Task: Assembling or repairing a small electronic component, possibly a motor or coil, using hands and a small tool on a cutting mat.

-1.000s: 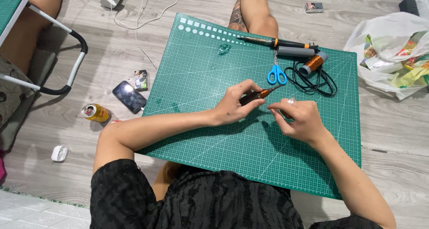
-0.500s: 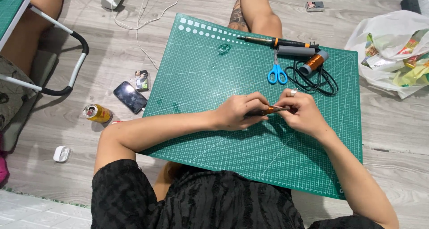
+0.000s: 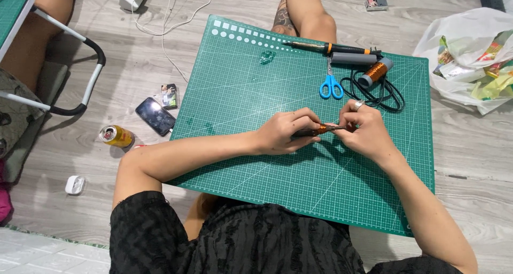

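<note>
On a green cutting mat [image 3: 256, 92] laid across a grey wood floor [image 3: 133, 76], a seated person winds copper wire around a thin dark rod [image 3: 320, 130] held level between both hands at the mat's centre. The left hand [image 3: 283, 132] has its grip closed around the rod's near end; the right hand [image 3: 366, 130], a ring on one finger, pinches the tip and the fine wire closed between fingertips. At one o'clock from the hands lie blue-handled scissors [image 3: 331, 84], a copper wire spool [image 3: 375, 72] and a soldering iron [image 3: 334, 48] with its black cord [image 3: 382, 95]. The risks appear small but real: a slackened pinch could let the turns spring loose, too hard a pull could snap the thin wire, and a trailing strand might snag the cord or tug the spool over.
</note>
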